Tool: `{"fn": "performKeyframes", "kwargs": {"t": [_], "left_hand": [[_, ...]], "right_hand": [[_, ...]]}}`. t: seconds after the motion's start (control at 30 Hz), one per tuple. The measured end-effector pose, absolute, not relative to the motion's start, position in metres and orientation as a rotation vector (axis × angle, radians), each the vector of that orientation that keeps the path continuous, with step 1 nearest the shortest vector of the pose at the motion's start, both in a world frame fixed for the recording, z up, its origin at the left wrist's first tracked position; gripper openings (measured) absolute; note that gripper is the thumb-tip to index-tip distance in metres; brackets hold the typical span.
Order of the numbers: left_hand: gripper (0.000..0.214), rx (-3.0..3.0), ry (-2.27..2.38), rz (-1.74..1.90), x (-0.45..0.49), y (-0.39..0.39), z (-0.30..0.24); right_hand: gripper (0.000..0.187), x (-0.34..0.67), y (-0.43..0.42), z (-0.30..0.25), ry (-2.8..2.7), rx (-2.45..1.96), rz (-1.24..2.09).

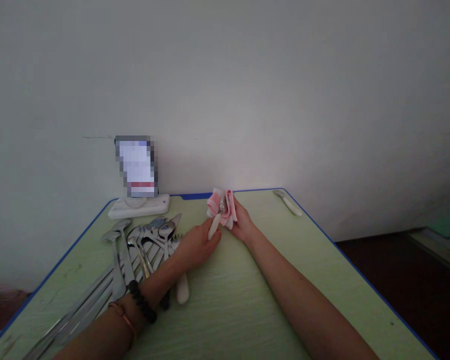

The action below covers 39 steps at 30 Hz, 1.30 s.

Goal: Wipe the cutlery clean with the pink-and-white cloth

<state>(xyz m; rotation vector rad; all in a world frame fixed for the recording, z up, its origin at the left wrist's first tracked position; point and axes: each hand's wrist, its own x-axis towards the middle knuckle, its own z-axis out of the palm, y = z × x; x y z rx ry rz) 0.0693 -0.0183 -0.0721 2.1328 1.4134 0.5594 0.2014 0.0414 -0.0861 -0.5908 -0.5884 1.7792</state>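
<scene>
My left hand (200,244) is closed around the white handle of a piece of cutlery (215,226), tilted with its metal head up. Whether that head is a spoon or a fork I cannot make out. Folded in my right hand (241,222) is a pink and white cloth (230,207), wrapped partly round the metal head. Both hands meet above the middle of the table. Under and beside my left forearm lies a pile of cutlery (135,245), with several spoons and a white-handled piece (182,289) among it.
A light green table (240,310) with a blue edge stands against a grey wall. A phone (138,167), its screen blurred, leans on a white stand (153,205) at the back left. One white-handled knife (291,205) lies at the back right.
</scene>
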Motion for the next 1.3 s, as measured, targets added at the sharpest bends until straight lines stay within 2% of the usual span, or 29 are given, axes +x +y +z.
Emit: {"fn": "performKeyframes", "kwargs": {"t": [0.17, 0.3, 0.47, 0.7, 0.9, 0.97, 1.07, 1.1, 1.23, 1.3], "left_hand": [[0.019, 1.774, 1.328, 0.815, 0.068, -0.017, -0.076], [0.019, 1.607, 1.220, 1.004, 0.067, -0.017, -0.077], [0.019, 1.582, 1.171, 1.049, 0.067, -0.015, -0.080], [0.023, 1.565, 1.145, 1.091, 0.067, -0.011, -0.085], [0.023, 1.571, 1.169, 1.110, 0.067, -0.011, -0.086], [0.022, 1.569, 1.174, 1.119, 0.068, -0.011, -0.085], [0.022, 1.562, 1.160, 1.141, 0.068, -0.012, -0.083], [0.022, 1.560, 1.157, 1.144, 0.069, -0.013, -0.082], [0.025, 1.538, 1.155, 1.145, 0.070, -0.014, -0.080], [0.025, 1.533, 1.165, 1.156, 0.070, -0.014, -0.079]], "right_hand": [[0.028, 0.204, 0.042, -0.081, -0.530, -0.487, 1.771], [0.037, 0.206, 0.041, -0.080, -0.578, -0.475, 1.806], [0.053, 0.207, 0.037, -0.079, -0.578, -0.490, 1.781], [0.051, 0.203, 0.032, -0.072, -0.594, -0.473, 1.829], [0.064, 0.202, 0.033, -0.073, -0.644, -0.416, 1.802], [0.054, 0.201, 0.034, -0.077, -0.672, -0.416, 1.794], [0.022, 0.200, 0.034, -0.081, -0.706, -0.477, 1.787], [0.016, 0.200, 0.035, -0.082, -0.704, -0.495, 1.782], [0.008, 0.202, 0.036, -0.081, -0.556, -0.505, 1.763], [0.011, 0.204, 0.038, -0.080, -0.484, -0.522, 1.792]]}}
